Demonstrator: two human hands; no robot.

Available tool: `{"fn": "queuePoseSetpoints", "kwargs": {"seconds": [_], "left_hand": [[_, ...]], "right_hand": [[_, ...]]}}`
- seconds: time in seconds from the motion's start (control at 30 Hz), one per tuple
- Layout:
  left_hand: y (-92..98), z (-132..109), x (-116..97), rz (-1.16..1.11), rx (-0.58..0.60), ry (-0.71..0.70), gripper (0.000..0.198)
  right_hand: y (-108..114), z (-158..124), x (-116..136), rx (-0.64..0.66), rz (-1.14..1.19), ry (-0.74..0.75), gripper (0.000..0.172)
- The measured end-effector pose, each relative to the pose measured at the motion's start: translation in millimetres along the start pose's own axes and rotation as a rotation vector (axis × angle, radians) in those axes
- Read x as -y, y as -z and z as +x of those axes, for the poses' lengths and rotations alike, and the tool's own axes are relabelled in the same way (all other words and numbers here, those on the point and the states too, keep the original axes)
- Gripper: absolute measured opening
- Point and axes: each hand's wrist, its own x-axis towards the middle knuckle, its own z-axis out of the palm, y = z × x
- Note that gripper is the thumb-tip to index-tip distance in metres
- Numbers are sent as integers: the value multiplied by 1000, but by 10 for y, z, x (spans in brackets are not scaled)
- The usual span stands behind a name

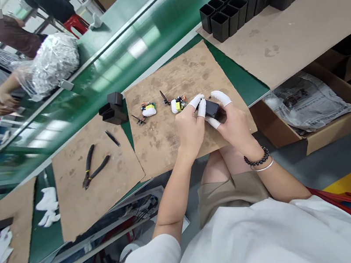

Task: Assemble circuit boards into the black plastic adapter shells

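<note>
Between both hands, over the cardboard mat point(162, 151), is a small black plastic case point(211, 109). My left hand point(191, 122) grips its left end with white-covered fingertips. My right hand point(231, 116), also with white finger covers, holds the case from the right, thumb below it. What is inside the case cannot be seen. Just left of my left hand lies a small circuit board point(178, 104) with a yellow transformer, a white part and black plug prongs. Farther left on the same mat rests a similar circuit board point(148, 109).
Black-handled pliers point(92, 167) and a dark pen-like tool point(112, 138) lie on the left mat, near black cases point(114, 108). Rows of black cases point(242, 3) stand at upper right. An open carton point(311, 105) sits at right. Across the green conveyor a person handles a plastic bag point(54, 61).
</note>
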Motion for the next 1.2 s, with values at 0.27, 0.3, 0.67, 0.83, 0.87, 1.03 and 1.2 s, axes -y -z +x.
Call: {"fn": "queuePoseSetpoints", "kwargs": {"seconds": [0.27,0.3,0.67,0.83,0.87,1.03,1.2], "left_hand": [[-51,-45,-40,-35,-49,37,28],[-52,-49,-42,-34,-49,41,28],[-35,-46,-51,87,-24,15,29],[26,-30,-85,53,27,33,29],[42,-29,-74,35,45,40,30],[95,-96,103,-218,184,22,41],[149,-311,280,-452,124,137,56]], "right_hand": [[-16,-1,-25,-25,-2,26,62],[-19,-1,-28,-30,-4,30,61],[-20,-4,-48,-27,6,60,59],[1,9,-62,-70,55,177,46],[18,17,-61,-67,56,207,43],[156,103,-30,34,-36,312,35],[297,295,38,203,-208,334,36]]}}
